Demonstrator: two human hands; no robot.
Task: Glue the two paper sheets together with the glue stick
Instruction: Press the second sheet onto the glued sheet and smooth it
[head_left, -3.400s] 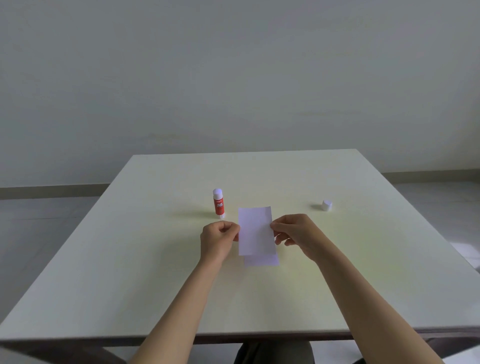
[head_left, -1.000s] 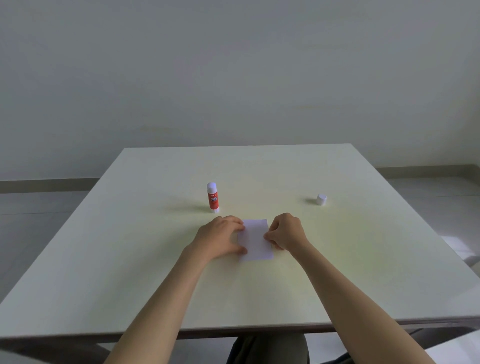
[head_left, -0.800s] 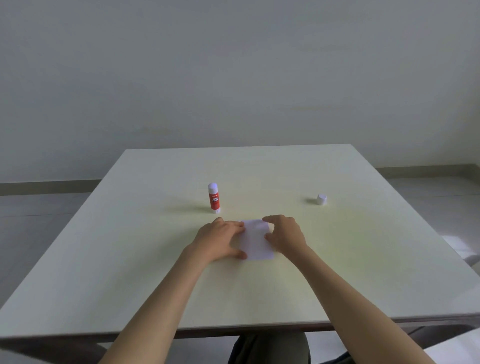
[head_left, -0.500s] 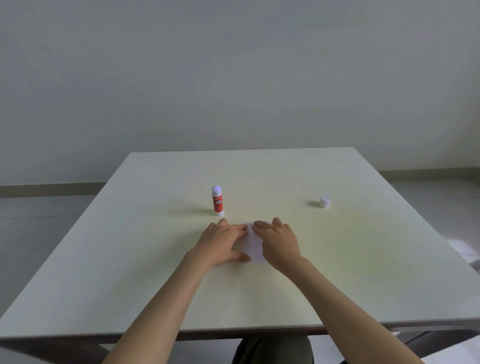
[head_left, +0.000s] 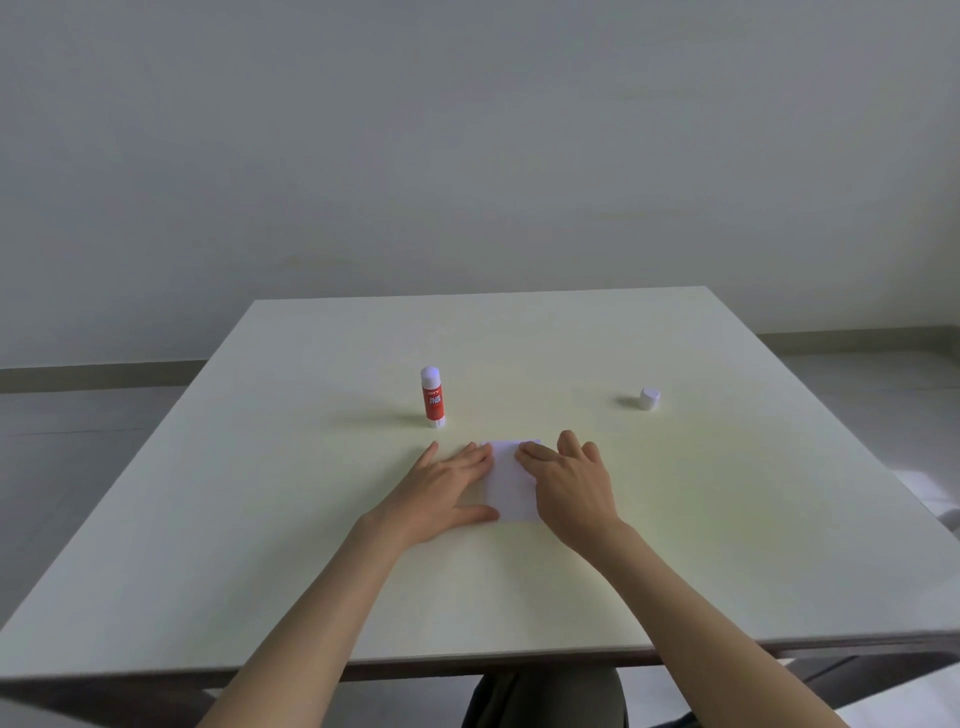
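Observation:
The white paper sheets lie stacked flat on the pale table, looking like a single rectangle. My left hand rests flat with fingers spread on the sheets' left edge. My right hand lies flat on the right side, its fingers reaching across the top. Neither hand grips anything. The red glue stick stands upright just beyond my left hand, with no cap on. Its white cap sits apart at the right.
A plain wall stands behind the table's far edge. The floor shows on both sides. My legs are below the near edge.
The top sheet, earlier held up by both hands, now lies on the lower one. Both hands went from pinching to flat, and my right hand slid over the paper.

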